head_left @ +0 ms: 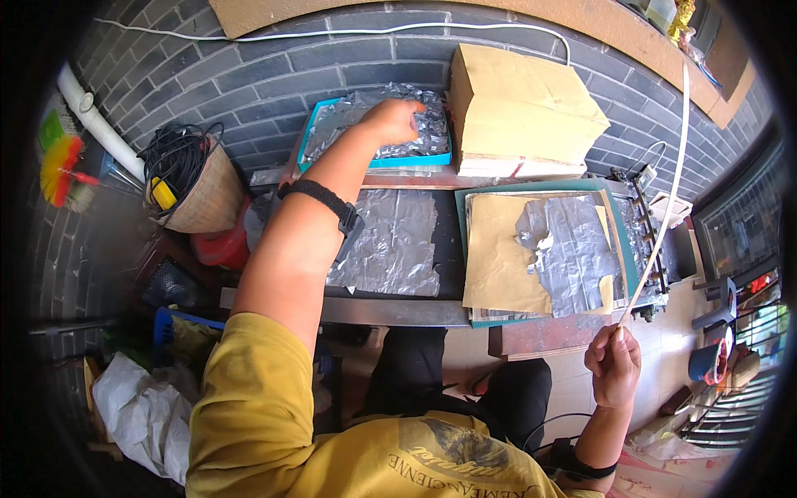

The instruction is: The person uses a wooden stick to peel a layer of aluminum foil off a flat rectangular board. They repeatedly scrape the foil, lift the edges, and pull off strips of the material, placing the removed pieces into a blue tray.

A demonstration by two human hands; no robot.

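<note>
My left hand [393, 121] reaches over a blue-rimmed tray [451, 158] heaped with crumpled silver foil sheets [336, 124]. Its fingers are bent down at the foil, and whatever they pinch is hidden. A long, thin, pale stick [669, 195] rises from my right hand [614, 363], whose fingers are closed round its lower end. Left of that hand, a torn foil sheet [577, 253] lies on tan paper [496, 253] atop a green board [466, 217]. Another wrinkled foil sheet [397, 241] rests flat on the dark tabletop, partly behind my left forearm.
A tall stack of tan paper [527, 108] stands right of the tray, against the grey brick wall [274, 79]. At left are a woven basket [207, 187] with black cable, a red container [222, 246] and a white bag [137, 407]. A metal edge [398, 312] borders the table's front.
</note>
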